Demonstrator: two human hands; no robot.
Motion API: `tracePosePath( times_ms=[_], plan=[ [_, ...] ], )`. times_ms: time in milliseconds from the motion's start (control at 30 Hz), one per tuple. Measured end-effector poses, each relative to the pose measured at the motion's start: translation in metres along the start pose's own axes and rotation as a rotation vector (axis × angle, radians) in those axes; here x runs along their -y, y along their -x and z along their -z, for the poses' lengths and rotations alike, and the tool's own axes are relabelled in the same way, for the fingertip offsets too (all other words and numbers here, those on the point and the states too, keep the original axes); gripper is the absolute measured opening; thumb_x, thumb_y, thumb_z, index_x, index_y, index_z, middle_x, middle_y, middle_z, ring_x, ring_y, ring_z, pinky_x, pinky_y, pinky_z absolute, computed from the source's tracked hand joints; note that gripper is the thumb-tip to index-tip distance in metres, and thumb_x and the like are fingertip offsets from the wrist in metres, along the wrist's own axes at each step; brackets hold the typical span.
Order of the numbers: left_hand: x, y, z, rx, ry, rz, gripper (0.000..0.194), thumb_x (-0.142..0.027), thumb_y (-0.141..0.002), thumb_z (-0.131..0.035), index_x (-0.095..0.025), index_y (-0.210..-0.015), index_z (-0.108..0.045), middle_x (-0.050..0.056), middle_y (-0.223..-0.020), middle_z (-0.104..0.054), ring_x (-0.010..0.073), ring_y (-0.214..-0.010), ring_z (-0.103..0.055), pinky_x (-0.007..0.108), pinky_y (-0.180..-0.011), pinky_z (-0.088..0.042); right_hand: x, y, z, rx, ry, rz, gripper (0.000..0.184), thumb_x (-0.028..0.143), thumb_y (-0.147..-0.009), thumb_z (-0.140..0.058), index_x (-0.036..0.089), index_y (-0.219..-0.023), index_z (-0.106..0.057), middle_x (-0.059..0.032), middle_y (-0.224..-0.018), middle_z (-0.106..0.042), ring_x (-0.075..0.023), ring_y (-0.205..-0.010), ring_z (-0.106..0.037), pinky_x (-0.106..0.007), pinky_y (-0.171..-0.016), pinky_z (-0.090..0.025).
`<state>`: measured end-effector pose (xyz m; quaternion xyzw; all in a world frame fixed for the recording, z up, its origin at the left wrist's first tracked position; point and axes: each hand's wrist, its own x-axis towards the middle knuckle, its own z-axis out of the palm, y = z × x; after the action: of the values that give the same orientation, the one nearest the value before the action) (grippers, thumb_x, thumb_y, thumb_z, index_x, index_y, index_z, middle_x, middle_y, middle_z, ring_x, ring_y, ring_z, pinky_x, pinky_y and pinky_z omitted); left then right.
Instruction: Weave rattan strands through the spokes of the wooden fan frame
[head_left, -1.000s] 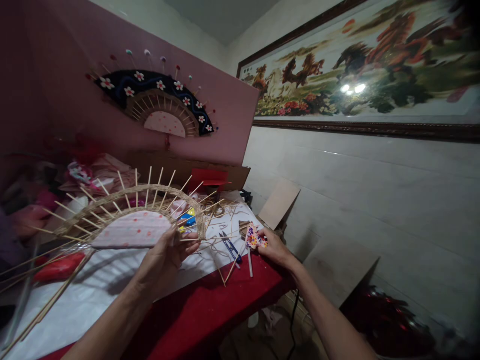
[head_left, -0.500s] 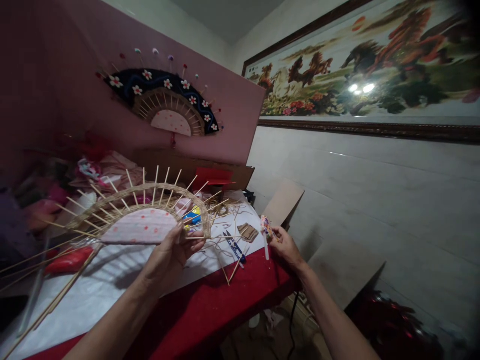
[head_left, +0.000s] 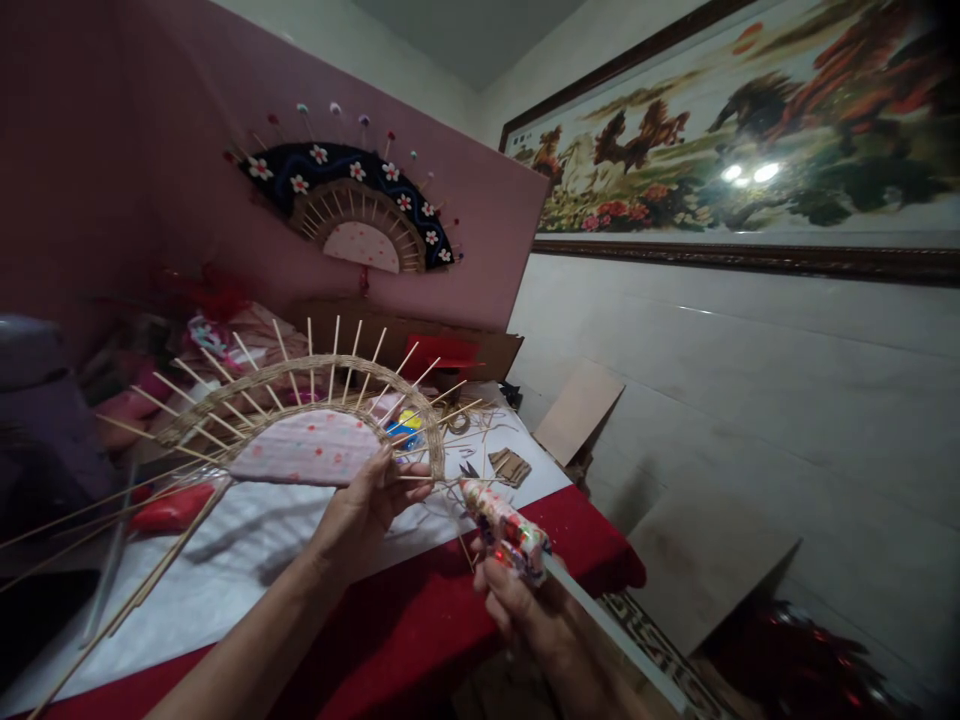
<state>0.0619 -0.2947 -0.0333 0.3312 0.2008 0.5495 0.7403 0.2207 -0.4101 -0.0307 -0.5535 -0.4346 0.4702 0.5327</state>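
Note:
In the head view my left hand [head_left: 364, 505] grips the lower right corner of a half-round fan frame [head_left: 304, 450], thumb on its pale dotted centre. Thin wooden sticks radiate from that centre, with twine woven through them in an arc. My right hand [head_left: 525, 600] is closed round a hot glue gun [head_left: 506, 530] in a colourful patterned cover. Its nozzle points up and left, close to the frame's right end; I cannot tell whether they touch. A pale glue stick [head_left: 592, 610] runs out of its back.
Snips [head_left: 469, 471], partly hidden, and a cardboard scrap [head_left: 509, 466] lie on white paper over the red cloth [head_left: 592, 540]. Long sticks [head_left: 142, 590] extend at the left beside a red packet [head_left: 172, 508]. A finished dark fan [head_left: 352, 190] with flowers stands behind, against a pink board.
My right hand has brought the glue gun left from the table's right edge, turning its nozzle toward the frame. My left hand keeps its hold; the view has shifted slightly.

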Motion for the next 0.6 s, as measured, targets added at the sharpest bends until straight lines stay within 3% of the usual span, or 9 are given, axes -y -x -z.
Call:
tracePosePath(
  times_ms=[100,367,600],
  plan=[
    [0.002,0.001,0.0,0.012,-0.012,-0.008,0.016,-0.025,-0.08,-0.052,-0.012,-0.075,-0.059,0.01,-0.076,-0.069,0.0196,-0.075,-0.064,0.034,-0.076,-0.05,-0.014,0.0,-0.012,0.057,0.085,0.024,0.046,0.057,-0.073,-0.052,0.014,-0.086,-0.056,0.0056,-0.05,-0.043,-0.0046,-0.038,-0.036,-0.017,-0.035,-0.031],
    [0.005,0.003,-0.003,0.029,-0.087,-0.019,0.026,-0.035,-0.079,-0.054,-0.01,-0.073,-0.062,0.011,-0.077,-0.069,0.0188,-0.072,-0.063,0.031,-0.071,-0.049,-0.042,-0.005,-0.035,-0.106,0.034,-0.025,0.054,0.064,-0.061,-0.058,0.015,-0.083,-0.056,0.002,-0.054,-0.052,-0.0056,-0.034,-0.038,-0.019,-0.031,-0.03],
    [0.005,0.005,-0.007,0.03,-0.069,-0.037,0.026,-0.037,-0.076,-0.058,-0.011,-0.077,-0.061,0.008,-0.072,-0.068,0.0188,-0.07,-0.062,0.033,-0.07,-0.049,-0.046,-0.005,-0.036,-0.124,0.002,-0.043,0.054,0.065,-0.061,-0.057,0.015,-0.082,-0.055,0.0019,-0.056,-0.052,-0.0054,-0.036,-0.039,-0.018,-0.032,-0.029]
  ],
)
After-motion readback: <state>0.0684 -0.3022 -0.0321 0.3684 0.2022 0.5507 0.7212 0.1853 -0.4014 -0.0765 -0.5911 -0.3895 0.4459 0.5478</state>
